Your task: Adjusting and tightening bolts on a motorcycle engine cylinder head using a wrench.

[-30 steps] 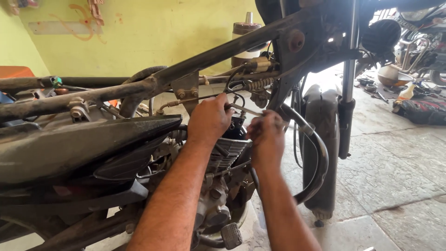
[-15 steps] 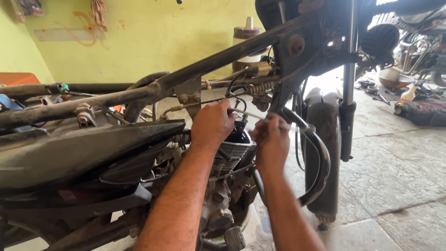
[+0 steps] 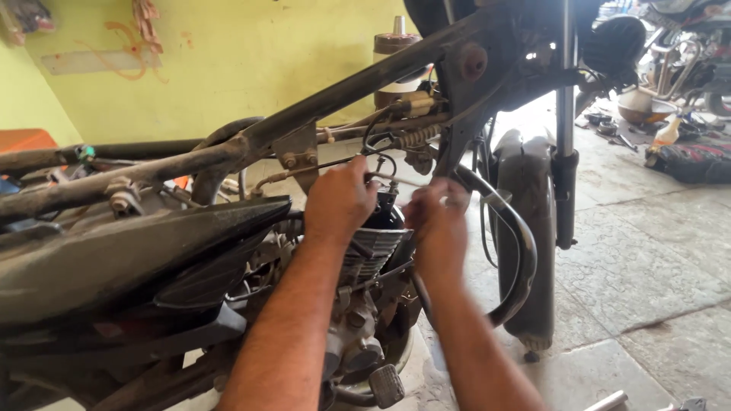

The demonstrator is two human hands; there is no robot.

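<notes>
Finned grey engine cylinder head, upright beneath the frame tube, seemingly grimy.

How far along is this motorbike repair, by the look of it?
Already done, it seems: the frame is stripped bare, with no fuel tank over it, so the engine is exposed. In hand: the left hand and right hand are both at the top of the engine, among the cables; what the fingers hold is hidden. Left: the bike is far from reassembled.

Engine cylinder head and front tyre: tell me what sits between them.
Head view: the curved exhaust pipe sweeps down between the finned cylinder head and front tyre.
</notes>
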